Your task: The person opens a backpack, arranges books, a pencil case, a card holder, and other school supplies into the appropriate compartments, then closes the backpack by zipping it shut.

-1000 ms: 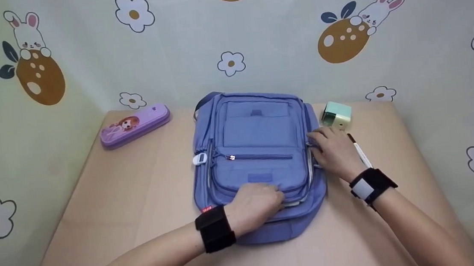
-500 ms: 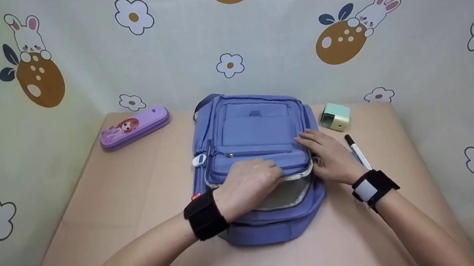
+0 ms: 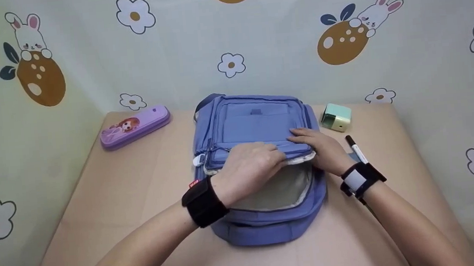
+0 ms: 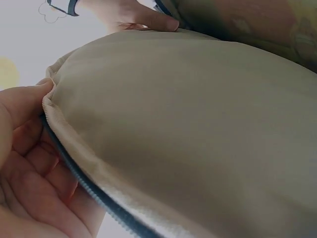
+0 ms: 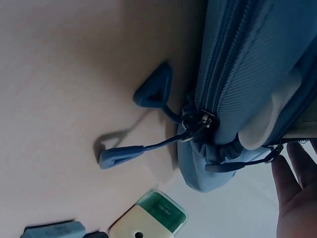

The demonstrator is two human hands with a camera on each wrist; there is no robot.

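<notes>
A blue backpack (image 3: 257,124) lies on its back on the table, its front compartment unzipped and showing a beige lining (image 4: 163,114). My left hand (image 3: 253,168) grips the lower edge of the raised front flap; in the left wrist view its thumb and fingers pinch the zipper edge (image 4: 81,178). At the flap's right side is my right hand (image 3: 324,147), fingers on the outer face and thumb over the edge in the left wrist view. The right wrist view shows the fingertips beside a dangling zipper pull (image 5: 225,167).
A mint pencil sharpener (image 3: 335,117) and a brown-capped white marker (image 3: 357,150) are to the right of the backpack. A flat blue-grey item (image 5: 54,230) lies near the sharpener. The purple pencil case (image 3: 135,127) sits at the back left, before a printed curtain (image 3: 179,61).
The front flap has been lifted and folded back, exposing the lining. My left hand moved up and away with its edge; my right hand shifted left onto the flap.
</notes>
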